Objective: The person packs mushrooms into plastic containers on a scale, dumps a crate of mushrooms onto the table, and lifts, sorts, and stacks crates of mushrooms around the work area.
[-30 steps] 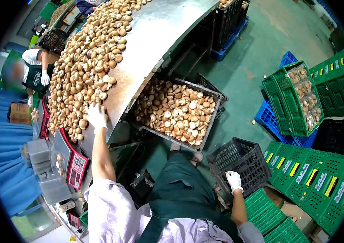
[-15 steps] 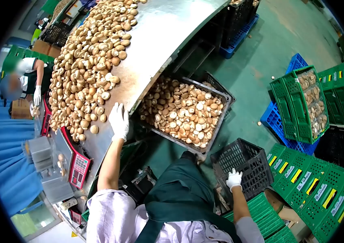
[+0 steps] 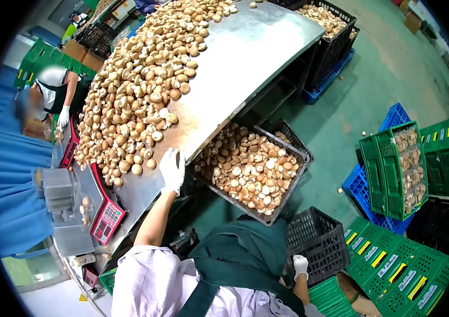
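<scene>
My left hand (image 3: 172,170), in a white glove, lies with fingers stretched out on the corner of the metal table (image 3: 235,58), beside a large heap of shiitake mushrooms (image 3: 134,90). Low on the right, my gloved right hand (image 3: 300,266) is closed at the near side of a black plastic crate (image 3: 317,245); its fingertips are partly hidden. That crate is tilted and its lattice walls show. Between my hands, a black crate full of mushrooms (image 3: 259,171) sits partly under the table edge.
Red digital scales (image 3: 109,219) and clear plastic trays (image 3: 58,185) stand on the left. Another person's gloved hand (image 3: 63,117) is beside a scale. Green crates (image 3: 399,264) line the right; others holding packed mushrooms (image 3: 396,171) stand on a blue pallet (image 3: 354,185).
The view has shifted, so most things sit lower in it. My left hand stays on the table corner. My right hand has drawn into a tighter curl at the black crate.
</scene>
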`<state>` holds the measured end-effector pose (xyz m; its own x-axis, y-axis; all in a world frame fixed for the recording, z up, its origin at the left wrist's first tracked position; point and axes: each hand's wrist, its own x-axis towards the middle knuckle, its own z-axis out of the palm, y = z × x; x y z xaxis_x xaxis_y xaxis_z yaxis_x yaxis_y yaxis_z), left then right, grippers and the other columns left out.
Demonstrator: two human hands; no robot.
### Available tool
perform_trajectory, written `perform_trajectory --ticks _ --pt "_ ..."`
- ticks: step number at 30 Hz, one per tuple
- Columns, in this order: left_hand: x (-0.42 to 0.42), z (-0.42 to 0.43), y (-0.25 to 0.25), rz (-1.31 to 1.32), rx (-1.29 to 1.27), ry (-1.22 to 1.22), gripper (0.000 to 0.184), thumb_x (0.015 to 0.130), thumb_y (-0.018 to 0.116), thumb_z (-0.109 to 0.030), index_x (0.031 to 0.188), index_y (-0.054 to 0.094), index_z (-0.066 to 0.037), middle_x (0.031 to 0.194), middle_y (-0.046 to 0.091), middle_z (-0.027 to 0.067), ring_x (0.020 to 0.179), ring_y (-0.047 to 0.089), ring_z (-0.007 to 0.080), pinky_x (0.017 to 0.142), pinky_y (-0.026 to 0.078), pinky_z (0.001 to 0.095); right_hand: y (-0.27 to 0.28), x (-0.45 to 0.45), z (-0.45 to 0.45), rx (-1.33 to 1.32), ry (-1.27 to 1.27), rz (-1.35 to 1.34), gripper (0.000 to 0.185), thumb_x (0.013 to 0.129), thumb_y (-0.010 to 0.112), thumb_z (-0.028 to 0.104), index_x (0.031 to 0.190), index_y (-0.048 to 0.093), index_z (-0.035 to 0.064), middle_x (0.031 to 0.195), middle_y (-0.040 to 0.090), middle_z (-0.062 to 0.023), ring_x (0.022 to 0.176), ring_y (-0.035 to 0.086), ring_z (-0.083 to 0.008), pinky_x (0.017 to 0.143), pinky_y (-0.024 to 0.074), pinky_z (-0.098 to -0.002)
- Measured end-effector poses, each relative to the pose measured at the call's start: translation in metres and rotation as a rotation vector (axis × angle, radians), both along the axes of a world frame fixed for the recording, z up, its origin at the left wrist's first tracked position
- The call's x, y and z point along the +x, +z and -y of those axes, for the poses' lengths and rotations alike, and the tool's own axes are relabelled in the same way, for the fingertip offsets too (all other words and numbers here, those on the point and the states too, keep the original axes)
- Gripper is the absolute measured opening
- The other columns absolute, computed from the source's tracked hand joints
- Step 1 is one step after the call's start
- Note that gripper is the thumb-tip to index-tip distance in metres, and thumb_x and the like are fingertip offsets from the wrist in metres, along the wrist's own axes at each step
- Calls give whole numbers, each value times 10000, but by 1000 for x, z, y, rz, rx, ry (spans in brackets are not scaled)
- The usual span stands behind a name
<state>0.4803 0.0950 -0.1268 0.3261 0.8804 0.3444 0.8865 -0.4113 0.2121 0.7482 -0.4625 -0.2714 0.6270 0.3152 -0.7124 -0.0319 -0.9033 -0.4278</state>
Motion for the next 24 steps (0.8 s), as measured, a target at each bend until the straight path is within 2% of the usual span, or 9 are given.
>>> perform_trajectory --ticks 2,4,8,12,15,18,21,22,24 --pt "5 -1 1 -20 13 35 325 841 573 -231 1111 568 -48 1206 532 171 1109 488 330 962 343 431 5 21 -33 3 -44 15 231 804 576 201 896 681 18 871 661 -189 817 642 -303 729 489 -371" --pt "25 1 15 -33 73 -9 308 829 581 -216 1102 567 -74 1199 526 149 1099 488 295 943 334 414 10 47 -65 96 -37 81 222 816 601 166 944 676 1 833 682 -93 726 620 -181 702 485 -289" --pt "67 -7 22 -54 159 -114 282 827 592 -202 1096 572 -117 1213 520 124 1056 505 280 899 357 390 -4 102 -126 273 -249 -177 206 865 563 117 1013 654 6 863 663 -36 691 595 -106 610 476 -223" --pt "122 -31 23 27 90 -76 284 829 592 -192 1096 576 -96 1221 518 143 1047 503 313 891 392 405 2 144 -202 309 -335 -541 364 848 616 177 1158 562 -4 983 634 -75 756 607 -147 616 499 -246" --pt "160 -51 18 23 79 -56 318 825 589 -209 1112 563 -74 1185 534 163 1013 517 339 863 413 431 -26 157 -253 251 -243 -566 529 786 702 270 1199 528 -10 1052 609 -92 888 604 -182 681 491 -262" --pt "186 -56 5 -206 98 150 411 829 567 -298 1186 523 -99 1256 500 116 1086 467 306 937 346 426 -79 145 -274 206 -241 -698 549 755 735 286 1172 530 -5 977 600 -42 777 553 -136 674 451 -275" --pt "195 -60 5 -304 81 188 459 803 564 -328 1185 533 -76 1252 506 116 1088 468 303 934 343 424 -86 119 -289 117 -287 -798 304 775 697 267 942 612 28 814 589 -28 654 513 -139 643 459 -284" --pt "192 -62 1 -326 53 190 477 797 564 -315 1212 518 -84 1283 485 105 1105 453 300 948 332 418 -70 120 -300 9 -302 -793 340 767 697 266 973 611 10 856 603 -50 736 549 -165 686 469 -306" --pt "192 -62 0 -402 30 215 503 787 565 -296 1243 495 -97 1321 453 94 1129 428 297 972 309 414 -106 100 -294 146 -462 -802 451 751 705 290 1059 579 -14 993 600 -93 875 554 -201 770 462 -336"
